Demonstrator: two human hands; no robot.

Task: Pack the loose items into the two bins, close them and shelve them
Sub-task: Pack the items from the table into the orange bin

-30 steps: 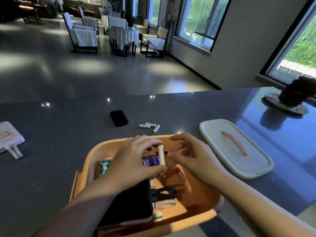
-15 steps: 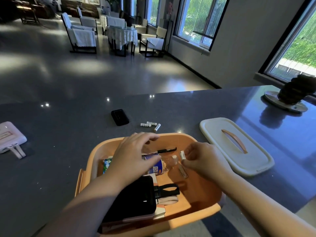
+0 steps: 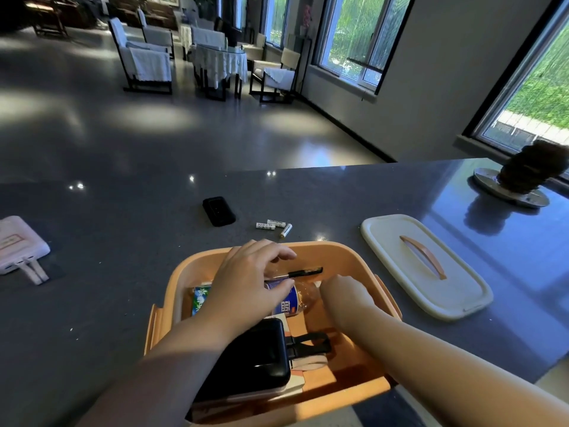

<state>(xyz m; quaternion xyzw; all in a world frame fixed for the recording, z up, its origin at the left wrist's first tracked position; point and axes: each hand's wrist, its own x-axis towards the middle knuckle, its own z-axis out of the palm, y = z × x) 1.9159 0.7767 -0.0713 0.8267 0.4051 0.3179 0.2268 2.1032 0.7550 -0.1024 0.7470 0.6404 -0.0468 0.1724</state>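
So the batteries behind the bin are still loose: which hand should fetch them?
Probably the left hand: it hovers by the orange bin's far rim, nearer the batteries; the right hand is down inside.

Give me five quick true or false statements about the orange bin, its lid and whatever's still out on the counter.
1. The white lid sits on the orange bin. False: it lies on the counter to the bin's right.
2. Three batteries lie on the counter beyond the bin. True.
3. A black pen is inside the bin. True.
4. The small black case is in the bin. False: it lies on the counter, left of the batteries.
5. The left hand rests on the lid. False: it is over the bin, touching a bottle.
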